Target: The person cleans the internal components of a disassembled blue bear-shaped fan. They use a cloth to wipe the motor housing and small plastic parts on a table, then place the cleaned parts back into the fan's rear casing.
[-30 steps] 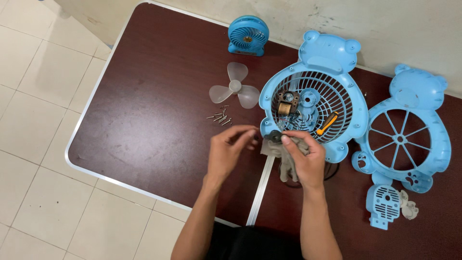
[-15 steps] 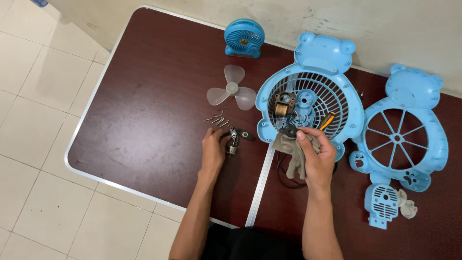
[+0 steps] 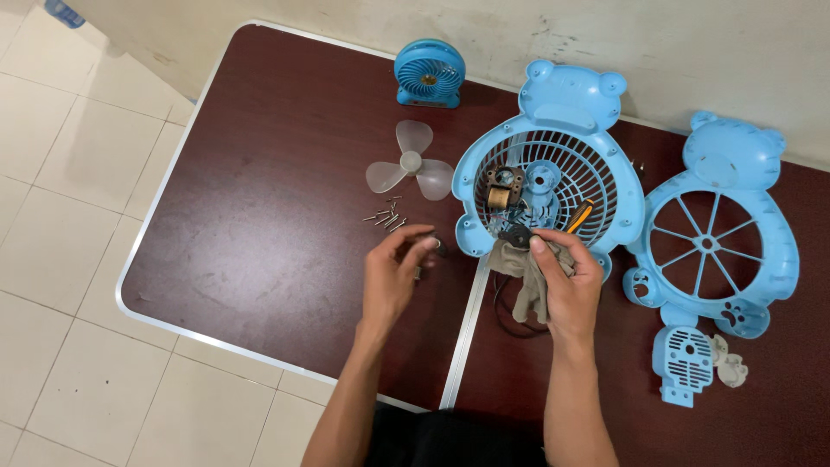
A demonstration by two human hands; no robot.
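A dark maroon bench (image 3: 285, 173) with a pale metal rim stands on cream floor tiles. The right hand (image 3: 562, 281) is closed around a beige cloth (image 3: 527, 281), thumb pressing a small black part (image 3: 517, 235) at the rim of the blue plastic bear-shaped fan grille (image 3: 553, 164). The left hand (image 3: 393, 277) hovers half-curled over small dark metal pieces (image 3: 437, 249); whether it grips any cannot be told. Loose screws (image 3: 387, 214) lie beside it.
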